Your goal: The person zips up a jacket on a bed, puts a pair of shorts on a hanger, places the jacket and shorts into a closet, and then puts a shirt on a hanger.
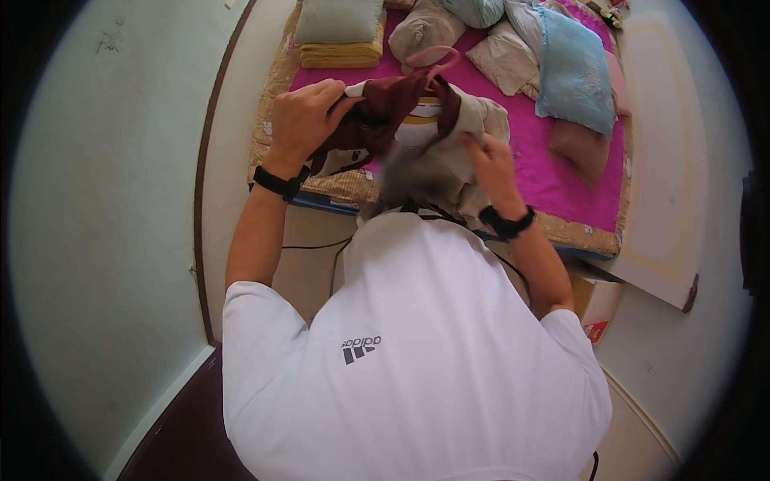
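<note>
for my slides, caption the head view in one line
Left hand and right hand hold a maroon-and-beige garment, pink hanger at its collar.

A jacket stretches between the left hand and right hand over the near edge of a bed. At the bed's far left, one pillow lies on folded blankets; heaped pillows lie far right.

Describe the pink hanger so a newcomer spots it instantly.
Start at the bed with the magenta sheet. At its near edge, between the left hand and right hand, is a maroon-and-beige garment; the pink hanger shows above its collar. Unlike the bulky pillows beyond, it's a thin, curved hook.
</note>
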`<act>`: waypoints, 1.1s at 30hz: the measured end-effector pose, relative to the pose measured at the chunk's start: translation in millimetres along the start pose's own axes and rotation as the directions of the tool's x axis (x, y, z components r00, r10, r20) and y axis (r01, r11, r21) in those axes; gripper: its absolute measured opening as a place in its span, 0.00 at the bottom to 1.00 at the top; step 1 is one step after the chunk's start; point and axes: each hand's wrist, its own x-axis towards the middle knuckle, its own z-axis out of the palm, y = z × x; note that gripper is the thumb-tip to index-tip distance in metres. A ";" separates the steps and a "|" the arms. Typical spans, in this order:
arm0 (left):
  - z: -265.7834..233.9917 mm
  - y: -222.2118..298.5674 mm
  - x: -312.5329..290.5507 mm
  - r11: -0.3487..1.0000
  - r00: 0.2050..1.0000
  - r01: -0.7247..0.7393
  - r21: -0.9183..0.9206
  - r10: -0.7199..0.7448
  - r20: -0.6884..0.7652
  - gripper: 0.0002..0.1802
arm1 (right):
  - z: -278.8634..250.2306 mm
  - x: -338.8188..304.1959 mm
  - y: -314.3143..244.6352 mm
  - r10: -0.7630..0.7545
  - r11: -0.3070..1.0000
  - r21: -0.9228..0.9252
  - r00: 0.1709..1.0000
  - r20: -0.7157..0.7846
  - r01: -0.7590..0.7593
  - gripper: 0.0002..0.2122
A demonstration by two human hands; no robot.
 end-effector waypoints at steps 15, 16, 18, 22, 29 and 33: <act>-33.4 -13.2 -11.7 0.996 0.995 0.072 -0.061 -0.075 -0.066 0.15 | -102.2 12.4 49.6 0.306 0.727 0.669 0.945 -0.113 -0.156 0.12; -31.0 -12.2 -14.2 0.996 0.996 0.058 -0.074 -0.062 -0.065 0.15 | -84.1 0.1 25.2 0.304 0.740 0.605 0.948 0.089 -0.294 0.11; -25.9 -16.2 -18.3 0.991 0.991 0.117 -0.071 -0.121 -0.059 0.15 | -51.3 -11.5 -30.9 0.272 0.876 0.372 0.951 0.146 -0.308 0.14; -32.7 -3.4 -24.7 0.959 0.973 0.206 -0.195 -0.222 -0.064 0.15 | -4.6 -17.9 -57.3 0.189 0.884 0.429 0.981 0.033 -0.185 0.13; -23.9 -23.6 -25.6 0.949 0.966 0.216 -0.231 -0.242 -0.090 0.10 | -58.9 -34.3 -15.5 0.184 0.897 0.439 0.940 -0.286 -0.041 0.08; -31.5 -35.6 -28.1 0.992 0.994 -0.109 -0.055 0.107 -0.035 0.13 | -136.1 4.2 21.4 0.024 1.000 -0.003 0.920 -0.390 -0.027 0.11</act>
